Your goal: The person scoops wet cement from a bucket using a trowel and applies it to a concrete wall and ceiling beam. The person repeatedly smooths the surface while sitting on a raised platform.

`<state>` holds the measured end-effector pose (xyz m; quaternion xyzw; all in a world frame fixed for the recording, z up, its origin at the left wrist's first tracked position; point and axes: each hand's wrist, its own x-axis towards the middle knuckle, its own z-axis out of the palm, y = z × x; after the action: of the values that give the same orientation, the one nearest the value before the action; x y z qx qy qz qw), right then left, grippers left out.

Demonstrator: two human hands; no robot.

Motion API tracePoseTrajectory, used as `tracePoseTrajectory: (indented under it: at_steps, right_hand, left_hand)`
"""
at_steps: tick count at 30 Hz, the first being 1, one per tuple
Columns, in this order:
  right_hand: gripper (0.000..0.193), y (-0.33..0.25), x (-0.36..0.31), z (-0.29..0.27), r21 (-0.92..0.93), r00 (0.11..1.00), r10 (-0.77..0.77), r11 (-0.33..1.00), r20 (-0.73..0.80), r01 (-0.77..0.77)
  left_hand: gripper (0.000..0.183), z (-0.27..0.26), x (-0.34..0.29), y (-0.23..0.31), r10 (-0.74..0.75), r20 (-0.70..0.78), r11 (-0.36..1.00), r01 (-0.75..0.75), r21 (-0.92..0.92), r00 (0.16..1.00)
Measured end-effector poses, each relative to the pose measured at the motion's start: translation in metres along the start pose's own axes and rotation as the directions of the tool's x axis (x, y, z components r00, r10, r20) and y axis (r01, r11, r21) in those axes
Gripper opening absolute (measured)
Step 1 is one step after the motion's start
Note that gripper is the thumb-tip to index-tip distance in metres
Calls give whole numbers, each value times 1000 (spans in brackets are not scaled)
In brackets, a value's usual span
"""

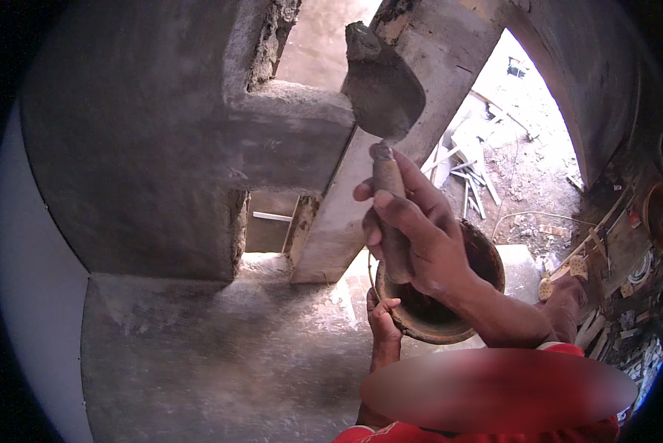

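My right hand [431, 240] is wrapped around the handle of a trowel [392, 255], held up in front of the wall. The broad grey blade points away from me, and a lump of wet mortar [362, 43] sits at its far end. Lower down, my left hand [384, 321] grips the rim of a round bucket [433, 337] at its left side. A thin wire handle runs beside those fingers. My right hand and forearm cover part of the bucket, and its dark inside is only partly visible.
A grey plastered wall [139, 148] with two openings stands ahead and left. Next to it rises a pale pillar [346, 207]. Beyond the bright doorway lie broken wood strips [475, 177] on rubble ground. Scrap and planks [612, 295] lie at right, near a foot.
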<state>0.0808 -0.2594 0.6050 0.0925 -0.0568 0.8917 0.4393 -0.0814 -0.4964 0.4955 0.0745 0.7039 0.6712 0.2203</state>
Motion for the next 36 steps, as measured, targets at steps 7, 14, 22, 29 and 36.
tracePoseTrajectory:
  at_steps: [7,14,22,29,36]
  right_hand:
    - [59,20,14,0,53,993,-114,992,-35,116]
    - [61,11,3,-26,-325,752,-568,818,-335,474]
    - [58,53,45,-37,-655,580,-726,647,-371,391]
    - [65,95,-18,6,-505,861,-294,713,416,487]
    - [67,77,-36,-82,-758,882,-263,451,392,471]
  left_hand:
    - [49,-1,19,-13,60,85,998,-60,3,995]
    - [50,-15,23,-10,6,-48,994,-1,113,999]
    - [50,-24,12,-4,58,-62,992,-51,111,996]
    - [55,-8,1,9,85,-15,980,-81,183,996]
    - [67,-7,14,-8,67,13,970,-69,234,998]
